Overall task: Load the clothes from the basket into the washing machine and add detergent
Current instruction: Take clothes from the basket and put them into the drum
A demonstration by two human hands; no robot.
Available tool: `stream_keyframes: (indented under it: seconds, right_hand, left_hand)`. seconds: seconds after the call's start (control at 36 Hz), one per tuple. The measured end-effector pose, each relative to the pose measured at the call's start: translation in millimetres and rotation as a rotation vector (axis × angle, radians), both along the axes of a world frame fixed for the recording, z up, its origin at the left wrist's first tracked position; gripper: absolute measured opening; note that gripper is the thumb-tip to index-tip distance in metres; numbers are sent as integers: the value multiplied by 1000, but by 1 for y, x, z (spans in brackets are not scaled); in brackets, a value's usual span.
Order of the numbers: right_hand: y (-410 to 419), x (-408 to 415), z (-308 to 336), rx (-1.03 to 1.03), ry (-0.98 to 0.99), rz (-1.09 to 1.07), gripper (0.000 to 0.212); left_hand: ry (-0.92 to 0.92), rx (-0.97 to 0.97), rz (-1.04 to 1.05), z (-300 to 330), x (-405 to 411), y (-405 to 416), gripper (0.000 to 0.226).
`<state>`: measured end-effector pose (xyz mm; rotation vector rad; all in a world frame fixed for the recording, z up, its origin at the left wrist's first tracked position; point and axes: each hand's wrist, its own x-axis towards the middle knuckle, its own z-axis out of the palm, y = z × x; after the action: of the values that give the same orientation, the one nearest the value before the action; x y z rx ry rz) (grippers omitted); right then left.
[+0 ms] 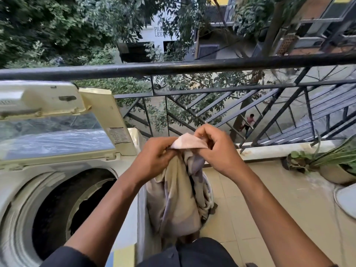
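A cream and pale-lilac cloth point(177, 199) hangs from both my hands over the basket point(209, 189), whose rim barely shows behind it. My left hand point(154, 153) pinches the cloth's upper edge from the left. Gripping the same edge from the right is my right hand point(215, 149). To the left stands the top-loading washing machine point(21, 182), its lid point(55, 120) raised. Its drum point(63, 207) is dark inside, with something dark lying in it. No detergent is in view.
A black metal railing point(192, 68) runs across in front of me, with a street far below. Potted plants point(327, 166) sit on the tiled floor point(269, 209) at the right, and a pale round object point(346, 199) lies at the right edge.
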<state>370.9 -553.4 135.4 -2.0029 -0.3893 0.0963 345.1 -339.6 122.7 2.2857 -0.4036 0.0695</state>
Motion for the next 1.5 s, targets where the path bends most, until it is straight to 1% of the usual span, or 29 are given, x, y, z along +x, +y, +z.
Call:
stream_keyframes:
  seconds: [0.06,0.11,0.17,0.22,0.33,0.42,0.53,0.58,0.67,0.72,0.78,0.81,0.86,0.94,1.0,1.08,1.14,1.22,1.28,1.31,1.36,1.39,1.42,1.44,1.47,1.5]
  right_hand:
    - [-8,-6,-10,-50,24,-5,32]
    - [-16,-11,-24,-108,93,-11,45]
    - [-22,-16,-42,-243,195,-5,54]
    - [-26,-22,-61,-481,236,29,53]
    - [-20,-32,-97,-859,287,101,51]
    - [-14,-40,-118,-977,267,120,37]
    - [-13,-41,-129,-1044,283,64,36]
    - [-16,-36,-124,-1028,308,6,31]
    - [-25,-23,-106,-944,273,-85,24]
    - [-32,-12,-84,-859,232,-119,23]
    - [-36,-2,-57,-755,193,-151,29]
    - [-37,1,-42,-691,171,-168,32]
    - [-38,3,-14,-564,109,-191,32]
    - [-35,-1,16,-405,27,-201,30]
    - [-31,-3,24,-306,34,-190,32]
    - [-21,-3,26,-216,44,-135,37]
    - [-12,-3,26,-194,19,-98,40]
    - [0,-4,25,-154,20,-30,36]
    - [7,-6,27,-115,35,-1,32]
    - [10,-6,29,-95,32,7,31]
    - [13,-6,33,-70,11,23,29]
    - [14,-6,35,-70,12,34,27]
    - [14,-6,35,-67,24,50,25]
    - [13,-7,34,-63,42,66,24]
    - [13,-8,33,-54,55,78,24]
    - [12,-9,31,-37,60,87,24]
  left_hand:
    - [-7,-35,1,4,-1,4,19]
    - [-14,-80,29,10,-2,5,20]
    - [-16,-165,66,18,-2,4,25]
    - [-39,-241,84,27,0,3,26]
    - [-119,-286,109,44,6,1,23]
    - [-154,-297,127,50,8,1,25]
    - [-148,-306,167,48,8,3,28]
    - [-113,-257,219,39,8,8,28]
    - [-31,-146,302,18,6,16,28]
    - [24,-68,339,2,3,18,19]
    - [95,-19,348,-15,-1,21,7]
    - [140,10,361,-23,-3,23,8]
    - [233,33,419,-36,-8,25,26]
    - [293,-79,453,-41,-14,24,40]
    - [286,-155,379,-39,-15,24,42]
    - [262,-228,239,-30,-12,19,45]
    - [235,-309,176,-20,-11,10,41]
    - [183,-354,140,-5,-8,-6,32]
    - [207,-392,97,5,-9,-12,25]
    - [247,-428,60,11,-11,-14,25]
    - [338,-464,-18,19,-15,-18,33]
    - [358,-431,-44,21,-16,-20,38]
    - [331,-357,-52,21,-17,-23,42]
    - [260,-259,-44,19,-16,-25,44]
    - [175,-184,-27,17,-14,-28,42]
    - [112,-153,-4,14,-12,-30,35]
